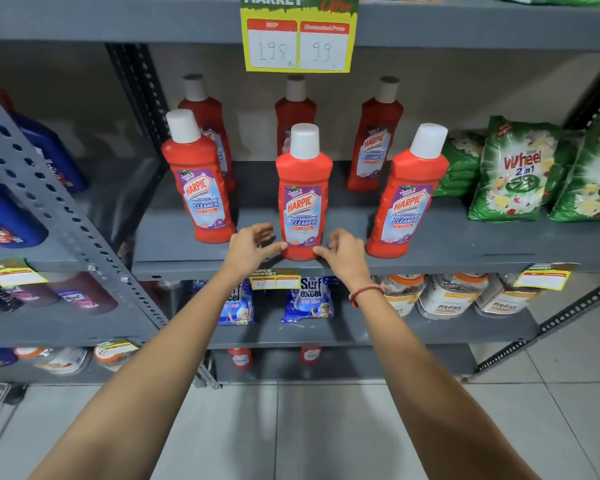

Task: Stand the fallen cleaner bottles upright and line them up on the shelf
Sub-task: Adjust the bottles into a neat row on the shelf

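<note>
Upright, middle front bottle (302, 195) (red), left hand (252, 249) and right hand (343, 254) thumbs touching base, fingers spread.

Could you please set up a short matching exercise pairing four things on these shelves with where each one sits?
Things:
1. middle front bottle
2. green detergent bags
3. yellow price sign
4. blue washing powder packs

Places:
A. hanging from the shelf above the bottles
B. on the shelf below the bottles
C. between the left hand and right hand
D. right of the bottles, same shelf

Pairs: 1-C, 2-D, 3-A, 4-B
</note>
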`<state>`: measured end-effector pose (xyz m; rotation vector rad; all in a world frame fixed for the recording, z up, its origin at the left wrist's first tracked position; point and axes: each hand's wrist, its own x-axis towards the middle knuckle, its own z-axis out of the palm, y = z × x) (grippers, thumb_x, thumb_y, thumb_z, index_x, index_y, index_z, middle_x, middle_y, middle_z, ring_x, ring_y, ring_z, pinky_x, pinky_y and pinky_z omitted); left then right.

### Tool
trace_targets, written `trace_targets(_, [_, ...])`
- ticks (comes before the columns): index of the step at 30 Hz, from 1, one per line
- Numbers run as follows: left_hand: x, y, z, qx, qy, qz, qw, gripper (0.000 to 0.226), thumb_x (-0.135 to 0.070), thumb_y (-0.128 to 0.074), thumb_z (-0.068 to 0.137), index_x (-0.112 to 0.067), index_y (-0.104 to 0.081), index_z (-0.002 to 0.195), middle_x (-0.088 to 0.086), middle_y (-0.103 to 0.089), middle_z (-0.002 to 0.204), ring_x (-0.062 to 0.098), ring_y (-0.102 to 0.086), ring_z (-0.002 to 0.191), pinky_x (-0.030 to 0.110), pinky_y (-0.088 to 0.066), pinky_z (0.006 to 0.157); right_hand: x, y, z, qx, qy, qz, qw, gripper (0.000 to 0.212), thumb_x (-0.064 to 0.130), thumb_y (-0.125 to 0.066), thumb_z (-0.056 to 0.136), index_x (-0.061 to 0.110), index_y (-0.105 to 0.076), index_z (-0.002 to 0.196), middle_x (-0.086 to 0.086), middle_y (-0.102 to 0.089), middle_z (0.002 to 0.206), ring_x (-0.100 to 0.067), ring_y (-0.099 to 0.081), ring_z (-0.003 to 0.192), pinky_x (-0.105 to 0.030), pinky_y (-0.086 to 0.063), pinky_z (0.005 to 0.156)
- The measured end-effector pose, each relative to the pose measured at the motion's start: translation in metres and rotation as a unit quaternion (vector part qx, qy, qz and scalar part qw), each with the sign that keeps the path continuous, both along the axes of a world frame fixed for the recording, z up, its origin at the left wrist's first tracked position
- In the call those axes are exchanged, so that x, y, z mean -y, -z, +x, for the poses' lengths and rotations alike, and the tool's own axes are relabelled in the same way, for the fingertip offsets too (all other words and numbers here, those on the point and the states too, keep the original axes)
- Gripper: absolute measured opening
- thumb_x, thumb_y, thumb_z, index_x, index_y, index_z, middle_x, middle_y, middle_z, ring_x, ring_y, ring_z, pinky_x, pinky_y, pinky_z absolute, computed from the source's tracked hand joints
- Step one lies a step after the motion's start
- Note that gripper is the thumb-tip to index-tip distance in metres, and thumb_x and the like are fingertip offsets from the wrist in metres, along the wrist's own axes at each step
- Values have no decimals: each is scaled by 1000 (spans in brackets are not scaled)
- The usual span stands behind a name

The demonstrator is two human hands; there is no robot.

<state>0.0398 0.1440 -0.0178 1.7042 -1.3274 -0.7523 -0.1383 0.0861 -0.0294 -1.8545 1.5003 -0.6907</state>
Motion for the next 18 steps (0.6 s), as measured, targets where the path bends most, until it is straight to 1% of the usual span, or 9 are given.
trace_targets(2, [-16, 2, 21, 20, -45, -8, 999, 48, -21, -71, 78, 1, -58, 119, 18, -65, 118, 17, -61, 103, 26, -46, 93, -11, 1, 4, -57, 35, -35, 997, 28, 32, -71, 79, 5, -63, 82, -17, -69, 86, -33, -63, 82, -33, -46, 67])
trace_targets(5, [-40, 9, 63, 33, -118, -19, 992, 33, -22, -70, 79, -1, -67, 104, 16, -71, 104, 15, -63, 90, 29, -51, 89, -23, -6, 31, -37, -22, -40, 998, 29, 32, -69, 80, 4, -64, 76, -17, -70, 83, -31, -63, 79, -34, -48, 68])
trace_targets(7, [-48, 12, 88, 32, -164, -26, 986, 32, -20, -72, 78, 1, -67, 102, 18, -71, 103, 19, -65, 90, 29, -50, 85, -24, -12, 59, 21, -89, -34, 995, 25, 26, -70, 80, 2, -67, 85, -16, -71, 85, -25, -63, 78, -35, -53, 75])
trace_targets(8, [-49, 12, 99, 37, -183, -28, 982, 35, -19, -72, 77, 2, -65, 105, 19, -70, 105, 21, -64, 92, 28, -49, 85, -24, -15, 75, 47, -121, -24, 991, 28, 23, -71, 80, 0, -66, 96, -16, -70, 90, -23, -63, 81, -36, -53, 81])
trace_targets(10, [-48, 10, 112, 49, -192, -22, 980, 48, -19, -74, 76, 2, -59, 116, 19, -65, 116, 22, -62, 100, 33, -48, 94, -18, -17, 102, 66, -165, -3, 984, 50, 21, -72, 80, -3, -55, 120, -20, -65, 114, -27, -62, 101, -36, -49, 93])
trace_targets(11, [-45, 8, 118, 51, -182, -13, 982, 56, -20, -74, 75, 0, -54, 122, 18, -61, 124, 23, -60, 107, 34, -46, 98, -13, -16, 115, 61, -179, 3, 982, 60, 21, -72, 80, -2, -47, 129, -22, -57, 128, -30, -57, 115, -39, -46, 101])
trace_targets(13, [-36, 5, 128, 51, -146, 8, 988, 68, -22, -74, 75, -3, -44, 133, 17, -54, 134, 25, -54, 120, 34, -40, 103, -5, -15, 138, 49, -199, 10, 979, 75, 22, -71, 80, 0, -32, 140, -22, -41, 145, -32, -41, 133, -42, -35, 111])
trace_targets(15, [-26, 3, 137, 50, -116, 24, 992, 75, -25, -74, 75, -7, -38, 138, 15, -49, 139, 25, -49, 126, 37, -38, 107, 2, -12, 156, 56, -215, 14, 975, 81, 20, -71, 80, 1, -24, 143, -20, -36, 148, -31, -36, 136, -39, -29, 114])
trace_targets(18, [-14, 1, 141, 19, -72, 22, 997, 70, -22, -74, 75, -10, -42, 136, 12, -54, 135, 21, -52, 122, 34, -40, 106, 5, -7, 170, 91, -213, 38, 972, 70, 12, -68, 82, 6, -30, 140, -18, -49, 139, -30, -48, 127, -38, -36, 110])
